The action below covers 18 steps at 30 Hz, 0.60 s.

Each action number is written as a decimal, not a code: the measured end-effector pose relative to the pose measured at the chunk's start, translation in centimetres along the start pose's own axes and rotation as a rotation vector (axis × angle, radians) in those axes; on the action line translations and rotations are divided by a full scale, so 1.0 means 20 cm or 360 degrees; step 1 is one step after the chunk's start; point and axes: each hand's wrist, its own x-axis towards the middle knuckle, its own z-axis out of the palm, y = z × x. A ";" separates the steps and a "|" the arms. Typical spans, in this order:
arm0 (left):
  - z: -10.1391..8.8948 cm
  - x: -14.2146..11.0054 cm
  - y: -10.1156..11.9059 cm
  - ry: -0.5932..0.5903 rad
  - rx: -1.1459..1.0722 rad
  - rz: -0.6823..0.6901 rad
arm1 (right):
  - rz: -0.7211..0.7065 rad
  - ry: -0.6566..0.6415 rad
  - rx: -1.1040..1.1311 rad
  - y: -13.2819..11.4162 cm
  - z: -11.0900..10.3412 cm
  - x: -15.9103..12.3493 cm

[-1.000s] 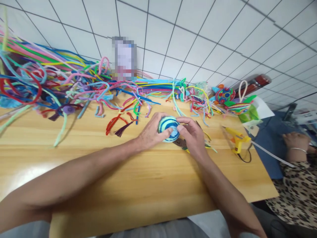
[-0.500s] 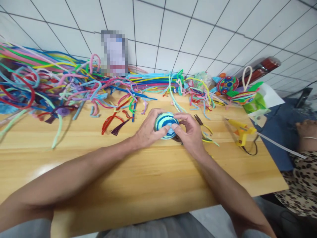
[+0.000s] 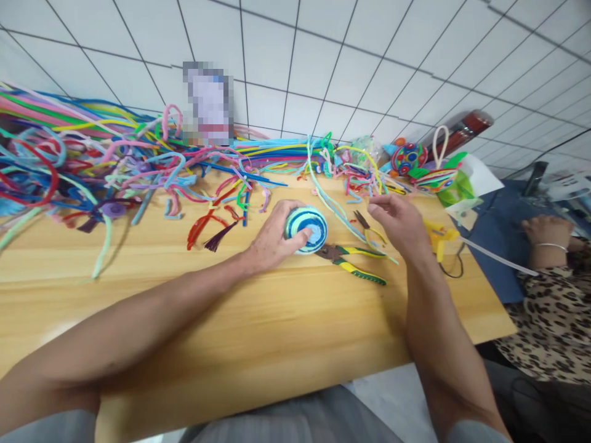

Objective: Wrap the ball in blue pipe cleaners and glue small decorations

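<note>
Okay, left hand (image 3: 272, 240) grips striped blue-and-green coil (image 3: 314, 231) over wooden table (image 3: 258, 332), near yellow-and-green-handled pliers (image 3: 330, 252); right hand (image 3: 399, 224) loosely curled, can't tell if holding anything, between needle-nose pliers (image 3: 362, 220) and yellow glue gun (image 3: 441, 240).

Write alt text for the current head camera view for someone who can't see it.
A person's left hand holds a round striped blue-and-green piece over a wooden table, the right hand apart from it. Large pliers lie between the hands, with multicolored pipe cleaners heaped behind.
</note>
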 end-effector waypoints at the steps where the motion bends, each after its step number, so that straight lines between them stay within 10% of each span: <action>1: 0.00 0.00 0.00 0.0005 0.0003 0.0000 | 0.0023 -0.0003 -0.0151 0.05 -0.03 0.00; 7: 0.01 0.00 -0.03 0.0037 -0.0004 0.0064 | -0.0116 -0.0111 -0.0505 0.24 -0.02 -0.16; 15: 0.01 -0.01 -0.04 0.0063 -0.0025 0.0066 | -0.0640 -0.0589 -0.0453 0.11 0.02 -0.39; 18: 0.01 -0.01 -0.03 0.0058 -0.0020 0.0051 | -0.0520 -0.0376 -0.0514 0.14 0.01 -0.36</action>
